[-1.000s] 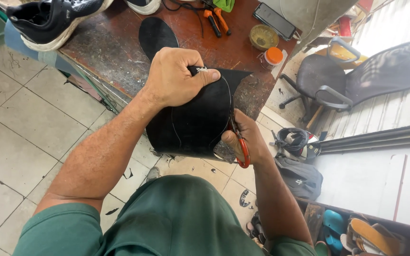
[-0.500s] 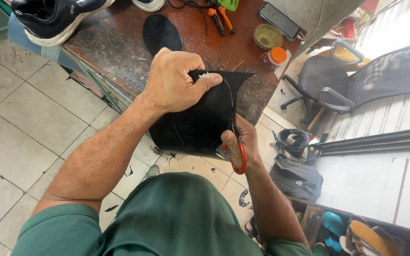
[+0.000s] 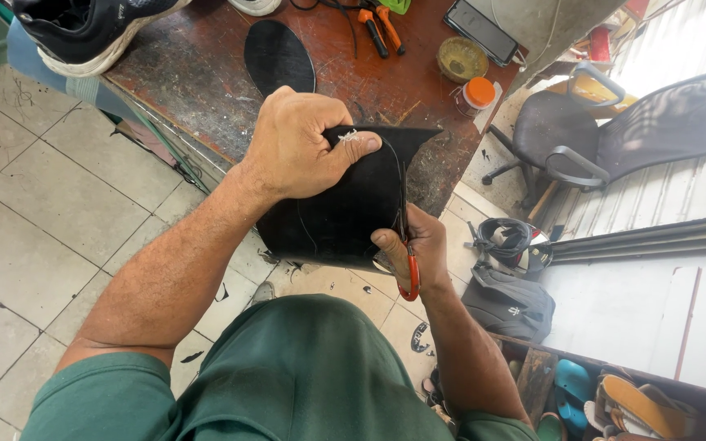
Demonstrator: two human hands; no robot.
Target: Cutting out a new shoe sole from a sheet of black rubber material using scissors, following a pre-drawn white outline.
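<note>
1. item: black sheet point(image 3: 345, 204), thin and flexible, held up in the air between my two hands, on my side of the worn wooden bench point(image 3: 206, 82); it touched nothing but my hands.
2. left hand point(image 3: 300, 143): fingers curled, thumb pressed down on the sheet's top edge, pinching it fast. the sheet hung down and toward me from that pinch.
3. right hand point(image 3: 414, 245): closed through the orange handle loops of the scissors point(image 3: 407, 261), thumb lying on the sheet's lower right corner. the blades ran up from this grip along the sheet's right edge; whether they were parted or shut on the material i could not tell, they showed too thin.
4. governing relation: the cut line ran roughly upright, from my right hand below toward my left thumb above; the bulk of the sheet lay to the left of the blades, only a narrow margin to their right.
5. nearer hand: both touched the sheet; the right sat at the cutting edge, the left at the far end of the line.
6. beyond the left grip: a dark oval sole blank point(image 3: 279, 57) lying flat on the bench.
</note>
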